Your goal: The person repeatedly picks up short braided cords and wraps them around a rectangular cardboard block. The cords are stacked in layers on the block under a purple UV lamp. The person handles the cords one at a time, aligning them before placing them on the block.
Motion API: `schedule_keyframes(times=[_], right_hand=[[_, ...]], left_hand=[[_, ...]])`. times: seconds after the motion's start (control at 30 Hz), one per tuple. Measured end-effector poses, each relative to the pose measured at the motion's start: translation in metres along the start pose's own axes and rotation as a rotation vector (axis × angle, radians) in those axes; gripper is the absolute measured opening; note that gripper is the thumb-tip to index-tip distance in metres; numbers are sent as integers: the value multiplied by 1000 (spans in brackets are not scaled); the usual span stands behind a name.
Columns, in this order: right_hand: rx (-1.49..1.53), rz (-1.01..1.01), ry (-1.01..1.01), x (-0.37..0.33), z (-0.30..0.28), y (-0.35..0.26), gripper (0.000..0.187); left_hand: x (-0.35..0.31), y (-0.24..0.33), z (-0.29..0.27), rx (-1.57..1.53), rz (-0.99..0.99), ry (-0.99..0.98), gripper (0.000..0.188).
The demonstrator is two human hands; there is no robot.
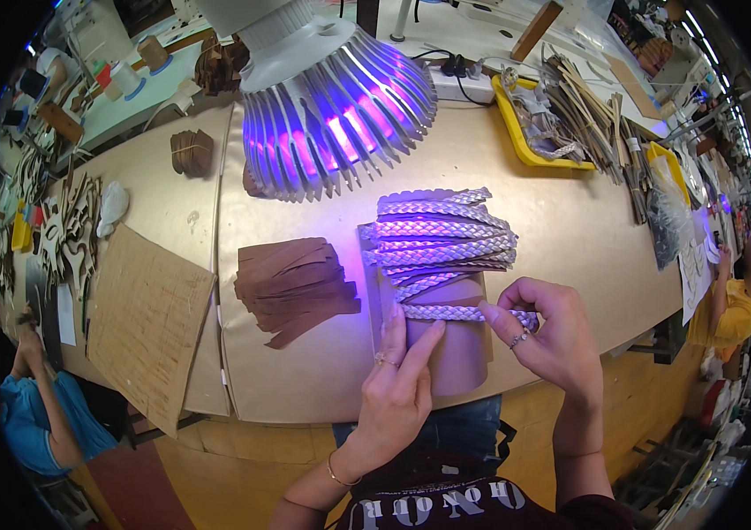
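Note:
A pale, shiny braided strap (446,313) lies crosswise over a smooth rounded form (464,362) near the table's front edge. My right hand (552,336) pinches the strap's right end between thumb and fingers. My left hand (397,389) has two fingers stretched out and apart, their tips against the strap's left part; its other fingers are bent. Just beyond, several more braided straps (446,231) are piled on the same form, lit purple. To their left sits a loose stack of flat brown strips (291,283).
A large finned lamp (331,115) hangs over the table's far middle. At left are a cardboard sheet (150,322) and a small brown bundle (191,154). A yellow tray (525,132) of scraps stands far right. Other people sit at both sides.

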State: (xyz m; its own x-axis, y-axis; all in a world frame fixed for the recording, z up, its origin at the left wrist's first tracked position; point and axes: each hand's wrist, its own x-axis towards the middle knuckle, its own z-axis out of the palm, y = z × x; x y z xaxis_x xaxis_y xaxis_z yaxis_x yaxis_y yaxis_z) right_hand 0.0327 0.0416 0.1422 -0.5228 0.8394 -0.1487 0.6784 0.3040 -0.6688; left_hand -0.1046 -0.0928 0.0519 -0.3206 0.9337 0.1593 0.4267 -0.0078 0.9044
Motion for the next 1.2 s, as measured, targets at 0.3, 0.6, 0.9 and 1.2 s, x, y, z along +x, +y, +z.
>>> schedule_keyframes(times=[0.3,0.6,0.9,1.2], right_hand=[[13,36,-38,5,2,12,23],[97,116,-109,7,4,21,25],[377,117,-155,13,26,48,36],[405,128,-151,3,28,44,42]], left_hand=[[-1,-1,0,32,16,-9,49],[2,4,-2,116,45,14,47],[1,5,-4,130,12,-10,38],[-9,19,-7,472,225,133,47]])
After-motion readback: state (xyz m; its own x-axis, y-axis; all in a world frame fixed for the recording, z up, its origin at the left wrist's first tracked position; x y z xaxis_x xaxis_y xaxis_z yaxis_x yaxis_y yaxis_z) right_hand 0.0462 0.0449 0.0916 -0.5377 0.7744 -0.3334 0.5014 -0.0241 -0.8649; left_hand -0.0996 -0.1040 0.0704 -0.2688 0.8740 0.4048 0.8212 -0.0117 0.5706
